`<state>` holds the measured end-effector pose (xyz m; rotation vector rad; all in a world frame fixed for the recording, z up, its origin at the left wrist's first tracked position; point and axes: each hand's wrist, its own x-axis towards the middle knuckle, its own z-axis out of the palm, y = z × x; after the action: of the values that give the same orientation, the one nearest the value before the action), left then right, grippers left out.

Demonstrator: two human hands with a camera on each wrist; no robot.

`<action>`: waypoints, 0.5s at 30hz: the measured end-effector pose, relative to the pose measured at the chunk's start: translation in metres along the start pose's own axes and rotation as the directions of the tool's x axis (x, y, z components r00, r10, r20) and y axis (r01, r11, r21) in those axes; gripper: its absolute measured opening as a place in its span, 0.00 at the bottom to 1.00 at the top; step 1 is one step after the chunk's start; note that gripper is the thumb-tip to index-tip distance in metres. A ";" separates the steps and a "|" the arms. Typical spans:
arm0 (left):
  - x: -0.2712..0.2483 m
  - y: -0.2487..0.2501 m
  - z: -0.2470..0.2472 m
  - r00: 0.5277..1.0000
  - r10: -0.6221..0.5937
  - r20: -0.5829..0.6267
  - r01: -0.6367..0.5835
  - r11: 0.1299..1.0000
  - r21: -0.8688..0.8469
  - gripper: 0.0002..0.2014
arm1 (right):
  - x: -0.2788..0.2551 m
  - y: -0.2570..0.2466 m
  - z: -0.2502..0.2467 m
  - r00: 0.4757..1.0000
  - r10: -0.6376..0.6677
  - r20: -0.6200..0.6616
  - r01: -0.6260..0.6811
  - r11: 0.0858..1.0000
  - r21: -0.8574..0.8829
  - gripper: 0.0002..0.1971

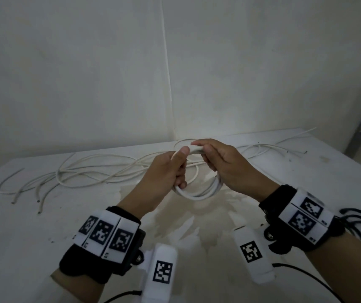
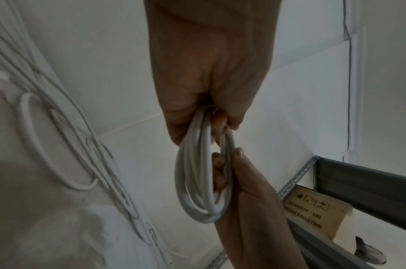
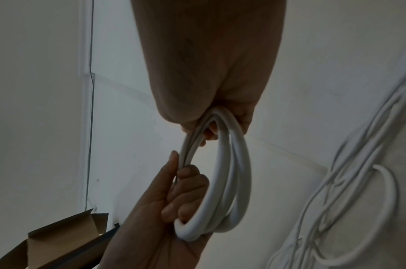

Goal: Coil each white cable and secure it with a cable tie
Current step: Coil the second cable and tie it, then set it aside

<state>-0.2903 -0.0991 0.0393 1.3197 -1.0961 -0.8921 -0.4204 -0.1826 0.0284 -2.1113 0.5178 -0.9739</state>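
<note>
Both hands, left hand (image 1: 166,171) and right hand (image 1: 223,165), have fingers curled round the white coil (image 1: 193,194) held above the table (image 1: 44,226) (no cable tie visible), so loosening either grip would likely spring its smooth, stiff-looking loops apart toward the loose cables (image 1: 92,169) beyond.

Dim corner of a plain white room.
White walls (image 1: 65,73) meet at centre frame; a grey metal shelf (image 2: 358,182) sits lower right, holding a cardboard box (image 2: 312,213).
</note>
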 end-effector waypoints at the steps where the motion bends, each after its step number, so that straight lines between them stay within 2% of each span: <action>1: 0.000 -0.001 0.006 1.000 0.002 -0.006 -0.003 1.000 -0.006 0.17 | -0.003 0.000 -0.002 1.000 -0.002 -0.009 0.002 1.000 -0.008 0.15; 6: 0.005 -0.006 0.033 0.999 0.029 -0.023 -0.029 0.999 -0.012 0.20 | -0.018 0.009 -0.018 0.998 0.033 -0.061 -0.032 0.999 0.029 0.15; 15: 0.011 -0.019 0.082 1.000 0.025 -0.018 -0.025 0.999 0.021 0.22 | -0.065 0.022 -0.082 0.947 0.247 -0.205 -0.257 0.966 -0.022 0.18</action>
<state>-0.3643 -0.1344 0.0158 1.3257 -1.1079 -0.8505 -0.5260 -0.1941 0.0157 -1.9385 0.8990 -1.0377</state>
